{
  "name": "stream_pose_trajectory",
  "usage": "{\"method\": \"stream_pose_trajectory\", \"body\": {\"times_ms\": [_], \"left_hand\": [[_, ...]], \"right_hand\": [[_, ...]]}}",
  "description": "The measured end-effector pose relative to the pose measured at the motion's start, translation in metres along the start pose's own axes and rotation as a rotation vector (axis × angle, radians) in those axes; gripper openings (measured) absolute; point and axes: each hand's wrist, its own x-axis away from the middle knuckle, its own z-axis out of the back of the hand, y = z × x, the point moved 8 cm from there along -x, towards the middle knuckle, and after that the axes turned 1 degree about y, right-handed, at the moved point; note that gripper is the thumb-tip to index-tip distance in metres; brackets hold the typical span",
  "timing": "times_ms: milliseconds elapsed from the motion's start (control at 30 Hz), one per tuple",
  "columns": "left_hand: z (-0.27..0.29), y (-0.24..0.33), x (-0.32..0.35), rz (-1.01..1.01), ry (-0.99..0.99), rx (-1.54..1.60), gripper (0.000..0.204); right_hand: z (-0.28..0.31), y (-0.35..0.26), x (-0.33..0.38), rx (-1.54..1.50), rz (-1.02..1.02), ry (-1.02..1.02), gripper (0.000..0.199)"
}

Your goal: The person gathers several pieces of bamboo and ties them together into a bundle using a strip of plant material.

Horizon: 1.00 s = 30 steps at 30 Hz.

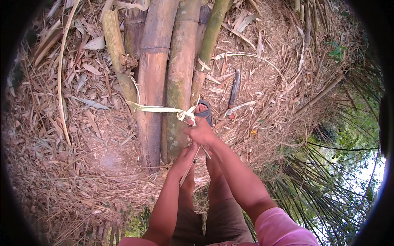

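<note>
Both hands, right hand [200, 132] above left hand [186, 158], grip the pale strip [158, 109] tied around bamboo poles [166, 82].

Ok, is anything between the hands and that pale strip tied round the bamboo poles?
Nothing visible. The right hand is already on the pale strip at its knot, and the left hand holds the strip's loose tail just below. The bamboo poles lie behind the strip, and the sandalled foot sits beside the knot.

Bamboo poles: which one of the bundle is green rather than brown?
The slim green pole on the bundle's right side; the thicker poles beside it are brown and dry.
</note>
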Motion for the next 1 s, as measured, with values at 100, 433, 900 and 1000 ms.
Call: {"method": "stream_pose_trajectory", "body": {"times_ms": [100,433,900,1000], "left_hand": [[-0.028,-0.001,-0.012,0.115,-0.404,0.402,0.065],[-0.059,0.050,0.045,0.316,0.053,0.431,0.059],[0.039,0.189,0.199,0.348,0.714,-0.296,0.058],[0.053,0.222,0.223,0.335,0.808,-0.282,0.058]], "right_hand": [[-0.002,0.000,-0.001,0.017,-0.013,-0.034,0.019],[-0.039,0.015,0.012,-0.897,-0.387,-0.220,0.032],[-0.200,-0.084,0.077,-1.384,-0.680,-0.579,0.040],[-0.228,-0.115,0.079,-1.378,-0.684,-0.580,0.043]]}}
